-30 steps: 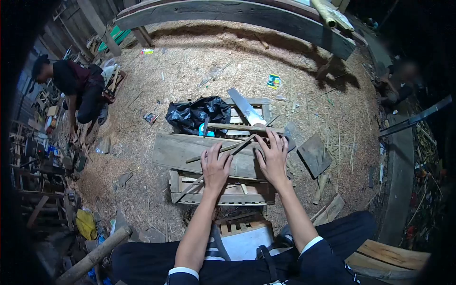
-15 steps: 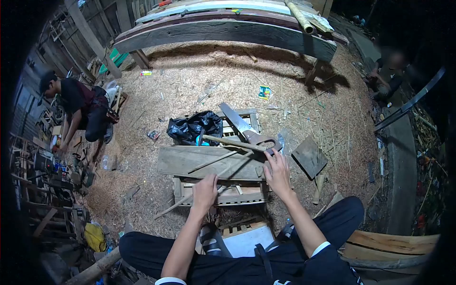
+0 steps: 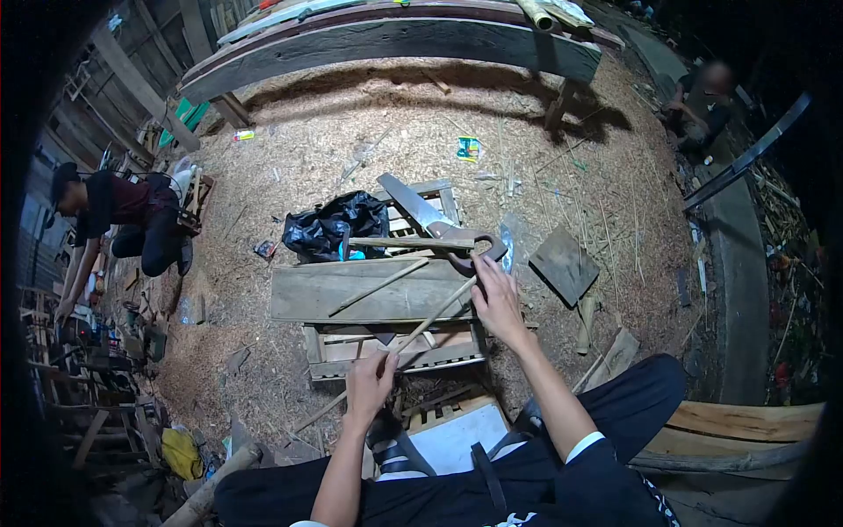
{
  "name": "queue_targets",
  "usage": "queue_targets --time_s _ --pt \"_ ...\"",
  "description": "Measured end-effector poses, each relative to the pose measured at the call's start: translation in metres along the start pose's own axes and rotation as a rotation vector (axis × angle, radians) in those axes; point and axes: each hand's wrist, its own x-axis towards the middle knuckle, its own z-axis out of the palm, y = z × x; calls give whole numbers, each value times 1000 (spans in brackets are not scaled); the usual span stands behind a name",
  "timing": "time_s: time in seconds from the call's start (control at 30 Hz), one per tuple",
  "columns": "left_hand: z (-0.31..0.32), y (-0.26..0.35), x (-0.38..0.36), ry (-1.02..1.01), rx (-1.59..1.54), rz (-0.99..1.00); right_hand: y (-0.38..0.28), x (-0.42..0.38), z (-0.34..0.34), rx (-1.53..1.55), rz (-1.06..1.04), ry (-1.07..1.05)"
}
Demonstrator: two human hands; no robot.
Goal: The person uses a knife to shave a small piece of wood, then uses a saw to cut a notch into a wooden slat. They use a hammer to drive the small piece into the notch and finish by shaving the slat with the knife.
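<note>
My left hand (image 3: pixel 369 385) is closed around a thin wooden stick (image 3: pixel 432 321) that slants up to the right across a plank. The stick's lower end shows beyond this hand, near the ground. My right hand (image 3: pixel 499 301) has its thumb and fingers at the stick's upper end, beside the handle of a handsaw (image 3: pixel 428 217). The plank (image 3: pixel 303 294) rests on a slatted wooden crate (image 3: pixel 399 367). A second thin stick (image 3: pixel 378 288) lies on the plank. A thicker wooden strip (image 3: pixel 404 243) lies along the plank's far side, its right end by the saw handle.
A black plastic bag (image 3: pixel 338 227) sits behind the plank. A square board (image 3: pixel 564 265) lies to the right on shavings. A heavy timber bench (image 3: pixel 395 48) spans the back. One person (image 3: pixel 132 215) crouches at left; another (image 3: pixel 702 105) sits at far right.
The view has shifted, moving the scene left and slightly up. My left hand has drawn closer to me with the stick. My right hand has come in to the stick's upper end.
</note>
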Motion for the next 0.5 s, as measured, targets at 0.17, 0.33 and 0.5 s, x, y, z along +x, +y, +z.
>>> queue_targets --time_s 0.17,0.33,0.5 --pt "6 -5 -9 101 -19 -30 -14 -23 3 8 115 63" --pt "7 -7 -16 113 27 5 -16 -48 13 23 134 -17" --pt "6 -20 -28 128 125 55 -27 -60 12 -52 74 -69"
